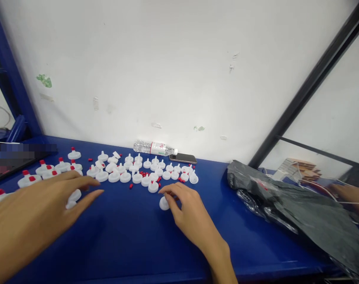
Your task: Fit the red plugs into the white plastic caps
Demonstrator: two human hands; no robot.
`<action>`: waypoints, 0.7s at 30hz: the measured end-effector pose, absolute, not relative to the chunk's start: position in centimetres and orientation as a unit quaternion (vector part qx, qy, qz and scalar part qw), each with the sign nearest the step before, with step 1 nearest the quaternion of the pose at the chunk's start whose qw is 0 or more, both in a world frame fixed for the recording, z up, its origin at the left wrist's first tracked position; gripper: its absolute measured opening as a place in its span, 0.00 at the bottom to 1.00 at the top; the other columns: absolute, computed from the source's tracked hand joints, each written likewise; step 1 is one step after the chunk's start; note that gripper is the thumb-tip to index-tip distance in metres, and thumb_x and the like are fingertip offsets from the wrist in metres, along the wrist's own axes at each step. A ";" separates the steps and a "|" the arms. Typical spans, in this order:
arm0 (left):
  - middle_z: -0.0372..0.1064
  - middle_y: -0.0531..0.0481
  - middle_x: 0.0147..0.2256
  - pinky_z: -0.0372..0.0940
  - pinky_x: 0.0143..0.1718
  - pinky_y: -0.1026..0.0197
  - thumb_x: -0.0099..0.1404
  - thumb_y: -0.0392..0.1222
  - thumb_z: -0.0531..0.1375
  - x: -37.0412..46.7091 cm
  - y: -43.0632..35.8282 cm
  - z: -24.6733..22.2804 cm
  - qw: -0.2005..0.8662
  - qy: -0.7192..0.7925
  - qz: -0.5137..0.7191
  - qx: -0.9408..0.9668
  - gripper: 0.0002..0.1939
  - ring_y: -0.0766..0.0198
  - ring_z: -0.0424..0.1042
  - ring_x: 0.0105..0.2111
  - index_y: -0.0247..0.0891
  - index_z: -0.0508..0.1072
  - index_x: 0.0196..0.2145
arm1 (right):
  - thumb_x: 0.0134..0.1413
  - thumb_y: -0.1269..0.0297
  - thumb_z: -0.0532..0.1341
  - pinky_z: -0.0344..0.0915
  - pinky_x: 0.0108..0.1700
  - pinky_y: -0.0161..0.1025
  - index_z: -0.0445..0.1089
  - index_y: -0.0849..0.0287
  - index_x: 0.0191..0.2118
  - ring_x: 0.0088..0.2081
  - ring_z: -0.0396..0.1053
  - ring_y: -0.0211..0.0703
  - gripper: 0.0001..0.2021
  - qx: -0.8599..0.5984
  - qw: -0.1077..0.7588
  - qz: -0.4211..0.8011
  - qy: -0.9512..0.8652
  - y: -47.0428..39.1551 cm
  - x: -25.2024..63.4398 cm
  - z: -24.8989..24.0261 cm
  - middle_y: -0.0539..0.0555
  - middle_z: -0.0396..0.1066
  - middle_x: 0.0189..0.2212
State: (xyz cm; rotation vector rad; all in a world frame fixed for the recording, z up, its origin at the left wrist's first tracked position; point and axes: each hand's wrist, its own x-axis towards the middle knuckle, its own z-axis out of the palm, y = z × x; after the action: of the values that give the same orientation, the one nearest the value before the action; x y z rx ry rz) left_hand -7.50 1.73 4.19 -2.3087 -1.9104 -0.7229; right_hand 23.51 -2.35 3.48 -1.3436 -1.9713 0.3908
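Many white plastic caps [143, 171] lie in a cluster on the blue table [132, 240], with small red plugs [143, 173] scattered among them. At the left stand caps fitted with red tops [46, 167]. My right hand [188, 213] rests on the table, fingers curled around one white cap [164, 203] that sits on the surface. My left hand [40, 209] hovers flat with fingers spread, over a couple of white caps [74, 197] near the red-topped group.
A clear water bottle [155, 148] lies on its side by the white wall, a dark phone [183, 158] next to it. A crumpled black plastic bag [288, 201] covers the table's right end. Another person's hand [352, 195] shows at the far right.
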 end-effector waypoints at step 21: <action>0.74 0.52 0.48 0.68 0.35 0.60 0.75 0.54 0.54 1.7 -0.8 -1.8 -0.149 -0.455 -0.271 -0.835 0.16 0.60 0.78 0.35 0.53 0.76 0.54 | 0.76 0.63 0.48 0.64 0.64 0.66 0.56 0.51 0.75 0.68 0.62 0.63 0.26 -0.633 0.133 0.030 -0.762 -1.9 22.1 1.9 0.64 0.63 0.69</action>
State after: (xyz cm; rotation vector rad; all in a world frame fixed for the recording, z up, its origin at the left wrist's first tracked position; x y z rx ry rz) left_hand 1.73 -0.79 -1.84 -2.9046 -1.5846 -0.9443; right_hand 22.09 -1.87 1.87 -1.8371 -2.2094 0.0884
